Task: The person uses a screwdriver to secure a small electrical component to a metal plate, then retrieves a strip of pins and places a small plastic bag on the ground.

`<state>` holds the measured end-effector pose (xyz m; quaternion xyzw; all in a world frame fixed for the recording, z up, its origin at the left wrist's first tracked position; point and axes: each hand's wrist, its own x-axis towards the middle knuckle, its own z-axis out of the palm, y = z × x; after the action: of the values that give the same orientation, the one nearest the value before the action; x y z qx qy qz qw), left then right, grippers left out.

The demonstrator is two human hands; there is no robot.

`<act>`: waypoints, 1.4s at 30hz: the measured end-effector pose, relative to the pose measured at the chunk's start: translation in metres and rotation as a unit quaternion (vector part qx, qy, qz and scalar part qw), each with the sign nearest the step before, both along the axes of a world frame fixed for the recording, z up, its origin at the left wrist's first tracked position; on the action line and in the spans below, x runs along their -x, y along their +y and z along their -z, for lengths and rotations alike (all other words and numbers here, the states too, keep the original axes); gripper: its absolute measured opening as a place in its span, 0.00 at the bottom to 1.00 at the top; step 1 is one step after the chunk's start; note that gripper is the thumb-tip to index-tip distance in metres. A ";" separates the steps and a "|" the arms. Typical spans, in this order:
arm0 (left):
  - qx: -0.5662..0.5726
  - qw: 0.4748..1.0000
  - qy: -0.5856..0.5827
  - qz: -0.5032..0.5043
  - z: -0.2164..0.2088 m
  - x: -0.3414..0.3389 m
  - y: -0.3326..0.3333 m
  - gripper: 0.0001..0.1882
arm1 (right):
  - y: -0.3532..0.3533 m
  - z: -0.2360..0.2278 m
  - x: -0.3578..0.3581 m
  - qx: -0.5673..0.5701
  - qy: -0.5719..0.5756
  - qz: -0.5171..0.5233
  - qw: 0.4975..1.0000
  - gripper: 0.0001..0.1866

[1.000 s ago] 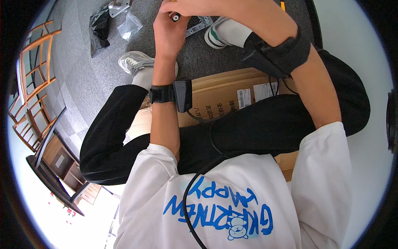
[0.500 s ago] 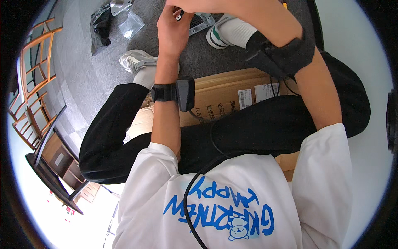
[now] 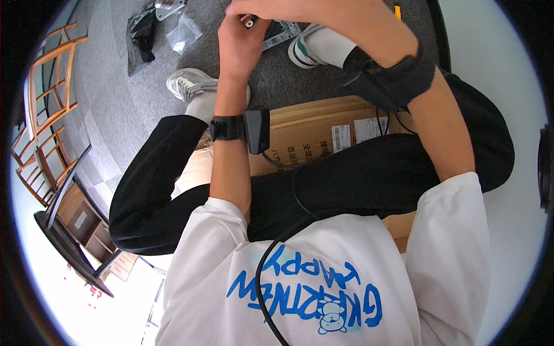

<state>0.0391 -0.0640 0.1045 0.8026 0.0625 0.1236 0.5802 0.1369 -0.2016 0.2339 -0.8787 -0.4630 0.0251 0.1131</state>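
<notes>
At the top edge my left hand is closed around a small black part with a pale round end, which pokes out between the fingers and palm. My right hand reaches across from the right and meets the left hand there. Its fingers look bent, but the frame edge cuts them off and what they grip is hidden. Just beyond the left hand, a grey metal plate with holes lies by my right shoe, partly covered by the hands.
A clear plastic bag, a black plastic bag and a silver metal part lie on the grey carpet. Under my legs is a cardboard box. Wooden chairs stand left; a white wall rises right. A cable hangs down my front.
Both hands have shifted very slightly, and the pale round end of the black part shows a little more. My legs and the things on the carpet stay put.
</notes>
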 end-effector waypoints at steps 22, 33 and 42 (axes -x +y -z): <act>0.099 0.993 0.052 -0.024 -0.025 0.001 -0.008 0.19 | 0.001 0.003 -0.012 -0.066 0.011 -0.114 0.991 0.15; 0.060 0.997 0.029 -0.048 -0.026 0.003 -0.002 0.16 | 0.000 -0.004 -0.011 -0.103 0.135 -0.183 0.969 0.18; -0.026 0.999 -0.013 -0.039 -0.003 0.008 0.012 0.22 | 0.011 -0.004 0.000 0.067 0.051 0.058 0.995 0.14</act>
<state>0.0311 -0.0516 0.1071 0.8128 0.0829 0.1584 0.5544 0.1370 -0.1907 0.2375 -0.9071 -0.4027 0.0943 0.0781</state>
